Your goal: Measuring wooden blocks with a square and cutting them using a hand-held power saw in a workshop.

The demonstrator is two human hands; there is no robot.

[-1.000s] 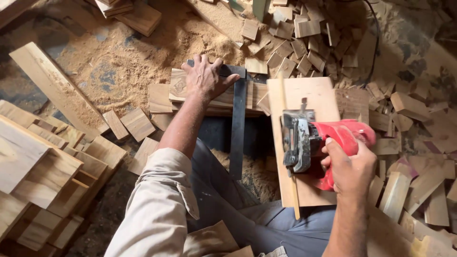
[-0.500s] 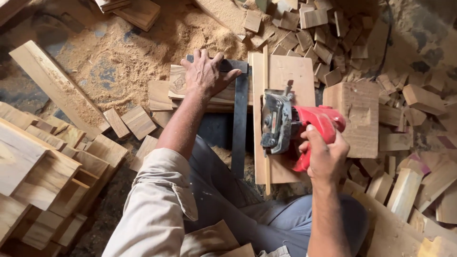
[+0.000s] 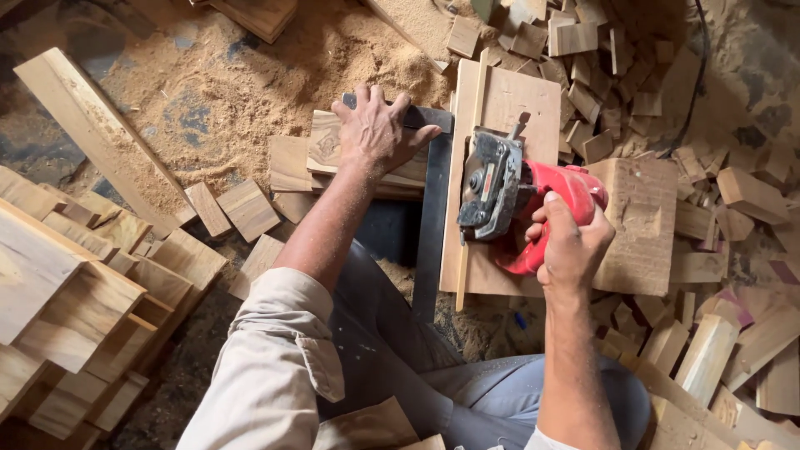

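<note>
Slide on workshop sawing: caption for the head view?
Right hand grips red circular saw on board; left hand presses wood block.

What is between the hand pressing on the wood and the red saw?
In the head view, a dark metal square's long blade lies between the left hand and the red circular saw.

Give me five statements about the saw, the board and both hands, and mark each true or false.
1. The right hand grips a red power saw. True.
2. The saw sits on a pale board. True.
3. The left hand holds a hammer. False: it presses flat on a wood block, beside a dark metal square.
4. The floor is swept clean. False: sawdust and offcuts cover it.
5. Stacked planks lie on the person's left side. True.
</note>
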